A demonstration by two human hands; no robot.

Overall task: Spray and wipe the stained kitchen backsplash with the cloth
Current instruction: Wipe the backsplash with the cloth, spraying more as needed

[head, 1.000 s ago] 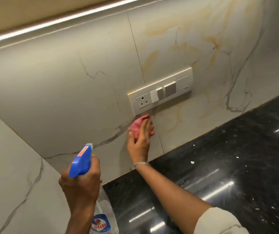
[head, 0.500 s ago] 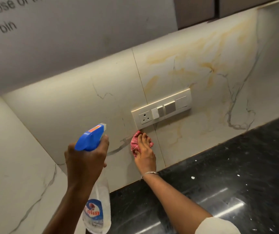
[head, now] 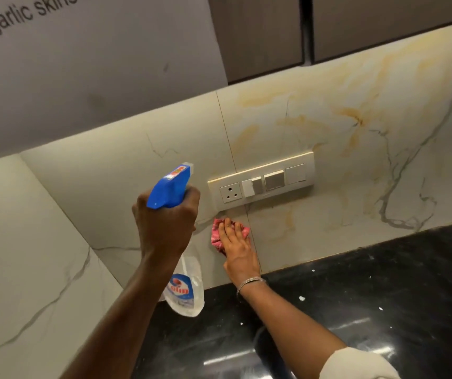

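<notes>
Under switch plate point(head: 260, 181) edge, backsplash point(head: 328, 132) | right hand point(head: 237, 247) flat on cloth point(head: 216, 236) | left hand point(head: 167, 225) grips spray bottle point(head: 171, 187) alongside

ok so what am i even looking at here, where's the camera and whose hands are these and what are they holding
There is no machine here: a person wears one wide-angle camera on the head, so the single view looks forward and down at their own two hands. The left hand grips a spray bottle with a blue trigger head, held up toward the marble-look backsplash, which has yellowish streaks. The right hand presses a pink cloth flat on that backsplash, just below the switch plate. Below is a black countertop with a few pale specks.
</notes>
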